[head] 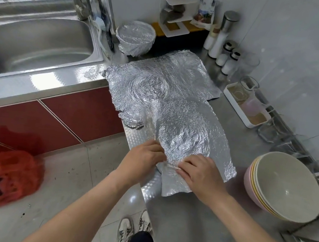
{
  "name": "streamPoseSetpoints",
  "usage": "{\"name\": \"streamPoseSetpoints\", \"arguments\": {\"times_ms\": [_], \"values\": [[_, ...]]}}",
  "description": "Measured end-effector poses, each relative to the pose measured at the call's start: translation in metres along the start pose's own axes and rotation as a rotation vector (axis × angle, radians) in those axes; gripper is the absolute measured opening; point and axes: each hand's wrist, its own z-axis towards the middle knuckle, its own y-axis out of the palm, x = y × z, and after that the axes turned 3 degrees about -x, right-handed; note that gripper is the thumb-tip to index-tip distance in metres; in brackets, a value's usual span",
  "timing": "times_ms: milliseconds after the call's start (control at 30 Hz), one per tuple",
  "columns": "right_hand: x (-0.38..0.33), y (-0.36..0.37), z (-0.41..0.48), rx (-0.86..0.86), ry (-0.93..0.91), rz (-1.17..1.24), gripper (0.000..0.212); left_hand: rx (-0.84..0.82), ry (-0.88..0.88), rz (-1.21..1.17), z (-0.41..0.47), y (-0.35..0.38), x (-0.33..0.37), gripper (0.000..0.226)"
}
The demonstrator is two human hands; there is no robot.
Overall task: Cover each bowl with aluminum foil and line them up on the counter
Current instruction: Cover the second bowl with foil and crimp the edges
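A crinkled foil sheet lies over a round form on the steel counter; the bowl under it is hidden. My left hand and my right hand pinch the sheet's near edge, close together. Behind it a second foil sheet is spread flat with a circular imprint. One foil-wrapped bowl stands at the back by the sink. A stack of uncovered bowls, pink outermost, sits at the right.
A steel sink is on the left. Spice jars, a white tray with glass cups, and a shelf rack line the back and right wall. An orange plastic bag lies on the floor.
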Motion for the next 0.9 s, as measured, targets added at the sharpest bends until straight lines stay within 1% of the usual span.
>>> {"name": "streamPoseSetpoints", "arguments": {"times_ms": [100, 200, 333, 533, 633, 733, 767, 833, 867, 900], "values": [[-0.006, 0.000, 0.003, 0.024, 0.005, 0.016, 0.028, 0.010, 0.010, -0.022, 0.000, -0.006, 0.004, 0.015], [-0.014, 0.001, 0.008, 0.066, -0.001, 0.014, 0.027, -0.001, 0.044, -0.034, -0.001, -0.003, 0.012, 0.026], [-0.017, 0.009, 0.005, 0.065, -0.021, -0.054, 0.024, 0.012, 0.091, 0.004, 0.000, 0.008, 0.011, 0.027], [-0.017, 0.016, 0.006, 0.080, 0.022, -0.102, 0.013, 0.056, 0.140, 0.035, 0.006, 0.018, 0.006, 0.012], [-0.021, 0.017, 0.009, 0.072, 0.068, -0.101, 0.020, 0.036, 0.143, 0.026, 0.008, 0.019, 0.002, 0.011], [-0.033, 0.019, 0.014, 0.071, 0.120, -0.079, 0.024, 0.002, 0.128, 0.022, 0.005, 0.016, -0.004, 0.014], [-0.037, 0.019, 0.015, 0.075, 0.128, -0.061, 0.021, -0.010, 0.125, 0.031, 0.003, 0.014, -0.007, 0.012], [-0.041, 0.020, 0.015, 0.084, 0.115, 0.001, 0.007, -0.012, 0.116, 0.063, -0.001, 0.008, -0.012, 0.011], [-0.041, 0.020, 0.014, 0.080, 0.118, 0.050, 0.009, -0.005, 0.102, 0.077, -0.003, 0.004, -0.013, 0.011], [-0.039, 0.019, 0.012, 0.064, 0.125, 0.103, 0.019, 0.004, 0.084, 0.086, -0.004, 0.000, -0.012, 0.010]]}}
